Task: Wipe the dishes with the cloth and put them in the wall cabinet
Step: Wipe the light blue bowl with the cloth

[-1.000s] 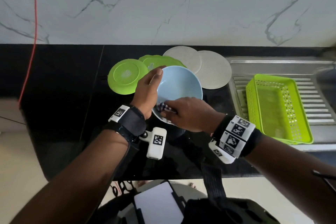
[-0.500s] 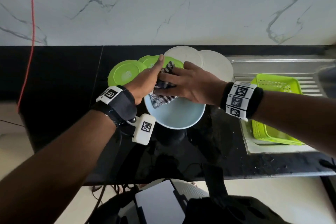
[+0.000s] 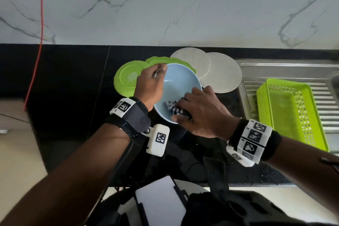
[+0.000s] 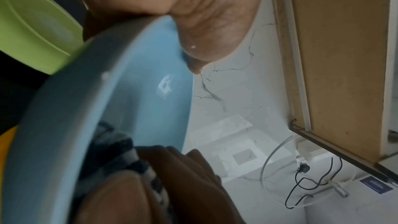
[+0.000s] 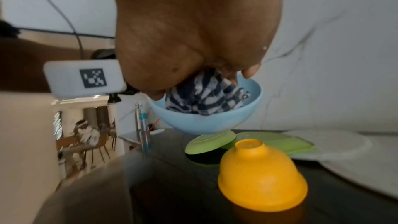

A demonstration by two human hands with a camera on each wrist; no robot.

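Head view: the blue bowl (image 3: 180,86) was held above the black counter (image 3: 73,86), tilted, its mouth facing up and toward the person.
Left hand (image 3: 149,86): gripped the bowl's far-left rim, thumb inside.
Right hand (image 3: 201,113): fingers curled on the striped cloth (image 3: 174,109), pressing it inside the near rim.
Orange bowl (image 5: 261,175): upside down on the counter below.

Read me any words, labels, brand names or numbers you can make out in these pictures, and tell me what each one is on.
No text can be read anywhere.
Wrist bands: black-and-white square marker patterns only, no letters.
White block at the left wrist: another square marker pattern, no words.
Blue bowl: a pale mark inside, too blurred to read.
Dark blue label on the wall: lines of print, too small to read.
Green plate: a faint mark at its centre, unreadable.
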